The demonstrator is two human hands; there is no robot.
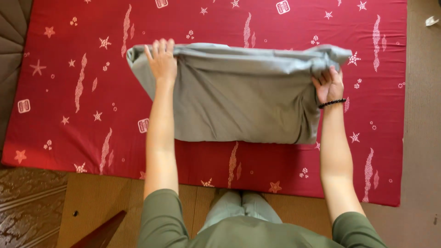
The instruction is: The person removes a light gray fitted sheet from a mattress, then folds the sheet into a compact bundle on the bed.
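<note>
A grey cloth (pixel 239 98), folded into a wide rectangle, lies on a red mat (pixel 82 128) printed with pale stars and wavy marks. My left hand (pixel 161 62) grips the cloth's far left corner, fingers curled over the top edge. My right hand (pixel 329 85), with a black bead bracelet on its wrist, pinches the bunched far right corner. Both arms stretch forward over the mat, and the cloth's top edge is pulled taut between the two hands.
The mat's near edge runs just in front of my knees (pixel 241 206). Wooden floor (pixel 101 197) lies below it, and a dark patterned surface (pixel 27 202) sits at lower left. A small white object (pixel 432 20) rests on the floor at top right.
</note>
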